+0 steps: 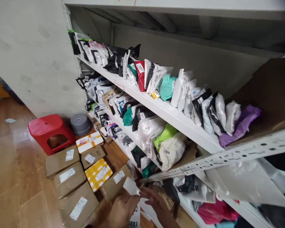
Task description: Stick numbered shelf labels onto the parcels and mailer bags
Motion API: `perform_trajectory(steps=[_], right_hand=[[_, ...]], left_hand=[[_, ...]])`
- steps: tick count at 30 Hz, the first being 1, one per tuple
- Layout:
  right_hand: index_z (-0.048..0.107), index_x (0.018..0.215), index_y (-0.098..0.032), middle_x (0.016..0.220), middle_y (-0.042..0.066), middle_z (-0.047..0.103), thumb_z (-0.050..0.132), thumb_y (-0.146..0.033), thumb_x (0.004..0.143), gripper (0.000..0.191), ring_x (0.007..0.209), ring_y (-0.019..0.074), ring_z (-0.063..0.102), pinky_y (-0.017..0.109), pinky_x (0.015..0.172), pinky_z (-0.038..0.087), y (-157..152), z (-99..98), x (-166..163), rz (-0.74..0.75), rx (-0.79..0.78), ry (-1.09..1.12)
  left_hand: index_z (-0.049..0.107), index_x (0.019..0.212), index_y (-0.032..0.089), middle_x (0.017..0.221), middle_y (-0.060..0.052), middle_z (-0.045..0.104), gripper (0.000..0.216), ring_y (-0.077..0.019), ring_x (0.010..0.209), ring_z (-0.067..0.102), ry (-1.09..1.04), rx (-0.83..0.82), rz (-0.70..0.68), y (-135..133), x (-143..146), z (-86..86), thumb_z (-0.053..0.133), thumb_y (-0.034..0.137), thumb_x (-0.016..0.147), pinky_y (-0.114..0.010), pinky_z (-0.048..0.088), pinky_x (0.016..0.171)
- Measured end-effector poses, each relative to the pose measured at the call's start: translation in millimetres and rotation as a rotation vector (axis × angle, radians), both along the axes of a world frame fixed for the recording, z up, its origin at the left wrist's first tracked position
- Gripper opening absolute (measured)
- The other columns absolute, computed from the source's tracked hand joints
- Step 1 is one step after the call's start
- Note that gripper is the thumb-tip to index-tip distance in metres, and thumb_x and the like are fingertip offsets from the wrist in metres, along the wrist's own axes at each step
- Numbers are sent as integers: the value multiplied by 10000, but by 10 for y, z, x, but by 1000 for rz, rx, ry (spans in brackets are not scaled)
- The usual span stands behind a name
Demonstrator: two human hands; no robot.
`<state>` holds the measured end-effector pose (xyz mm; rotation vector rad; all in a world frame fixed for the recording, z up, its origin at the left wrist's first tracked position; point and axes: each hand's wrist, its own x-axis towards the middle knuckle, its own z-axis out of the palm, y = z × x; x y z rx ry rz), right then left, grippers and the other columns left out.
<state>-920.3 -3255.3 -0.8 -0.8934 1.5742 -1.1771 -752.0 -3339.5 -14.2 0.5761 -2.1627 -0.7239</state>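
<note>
At the bottom of the view, my left hand (pixel 124 209) is closed on a strip of white paper labels (pixel 134 218). Printed numbers show on the strip, among them 5003. My right hand (pixel 156 204) meets it from the other side, fingers bent at the paper and slightly blurred. A white piece of the paper (pixel 131 186) sticks up past my fingertips, and another part hangs beneath my right hand. Just beyond the hands lies a cardboard box (pixel 116 182) with a shipping label.
White metal shelves (pixel 142 95) hold rows of numbered parcel bags, including a purple bag (pixel 239 125) and a cream bag (pixel 172 150). Several boxes, one a yellow checked box (pixel 98 174), sit on the wooden floor near a red stool (pixel 49 129) and a grey stool (pixel 80 124).
</note>
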Motion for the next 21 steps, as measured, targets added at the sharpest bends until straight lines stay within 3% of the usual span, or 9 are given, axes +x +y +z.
perform_trajectory(steps=[3, 6, 9, 13, 15, 18, 21], right_hand=[[713, 905, -207, 842, 60, 720, 789, -579, 577, 501, 798, 212, 654, 324, 743, 494, -332, -241, -219, 119, -12, -152], [716, 745, -188, 611, 2, 644, 793, -531, 592, 383, 586, 143, 561, 259, 603, 437, -624, -700, -452, 102, -6, -137], [733, 737, -187, 603, 20, 661, 792, -565, 565, 420, 574, 157, 571, 258, 573, 436, -885, -1285, -683, -75, -39, -130], [727, 750, -192, 666, 61, 719, 810, -592, 512, 473, 614, 209, 644, 287, 581, 489, -1304, -2063, -831, -399, -27, -208], [726, 819, -194, 682, 63, 728, 831, -574, 484, 517, 599, 212, 656, 288, 558, 503, -1533, -2410, -809, -476, -15, -256], [723, 872, -180, 709, 76, 738, 843, -566, 460, 577, 588, 222, 667, 307, 547, 526, -1837, -2847, -684, -502, 7, -324], [717, 720, -160, 640, 84, 724, 823, -589, 486, 500, 578, 230, 666, 321, 559, 537, -2071, -3180, -531, -461, 41, -322]], left_hand=[[631, 992, 226, 764, -23, 749, 359, -131, 618, 706, 73, -11, 130, -103, -359, -117, 293, 346, 991, -161, 546, 590], [633, 1002, 249, 856, -9, 760, 244, -117, 693, 716, 165, 119, 212, -319, -692, -448, 412, 345, 962, -135, 542, 659], [655, 995, 235, 781, -10, 744, 229, -138, 689, 704, 200, 446, 284, -567, -1013, -980, 552, 407, 883, -168, 549, 677], [667, 916, 180, 687, -36, 715, 534, -189, 630, 672, 317, 1078, 361, -866, -1368, -1802, 647, 662, 688, -243, 548, 599], [666, 801, 175, 650, -40, 703, 621, -195, 604, 655, 417, 1261, 417, -1001, -1465, -2171, 628, 763, 605, -253, 528, 572], [652, 718, 186, 587, -17, 656, 653, -184, 560, 614, 464, 1339, 528, -1218, -1474, -2584, 587, 819, 570, -252, 494, 543], [632, 659, 198, 543, 5, 600, 601, -169, 547, 572, 402, 1224, 603, -1465, -1350, -2846, 559, 794, 630, -239, 467, 534]])
